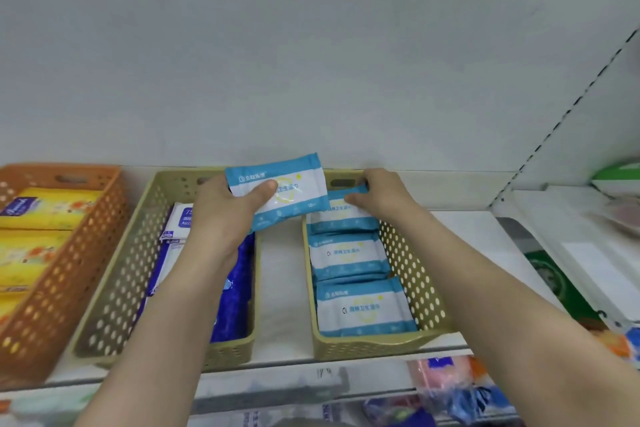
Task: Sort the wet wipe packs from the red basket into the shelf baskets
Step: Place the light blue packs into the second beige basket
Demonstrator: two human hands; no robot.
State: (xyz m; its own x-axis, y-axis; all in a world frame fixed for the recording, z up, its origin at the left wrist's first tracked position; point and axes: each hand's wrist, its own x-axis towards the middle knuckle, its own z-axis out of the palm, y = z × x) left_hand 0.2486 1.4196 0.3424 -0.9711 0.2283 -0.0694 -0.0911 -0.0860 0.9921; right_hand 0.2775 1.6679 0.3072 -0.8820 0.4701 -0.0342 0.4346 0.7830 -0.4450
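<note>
At frame centre, my left hand [221,215] grips a soft, light pack [277,194] by its edge; my right hand [377,194] pinches another pack [341,210] in the basket [412,274].

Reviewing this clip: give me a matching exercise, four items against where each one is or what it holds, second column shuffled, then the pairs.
Items:
1. left hand
2. right hand
3. orange basket
4. middle beige basket

Places or contents:
A. holds yellow packs, far left on the shelf
B. holds a light blue and white pack up above the baskets
C. holds white and dark blue packs
D. touches the rearmost pack in the right beige basket

Pairs: 1-B, 2-D, 3-A, 4-C
</note>
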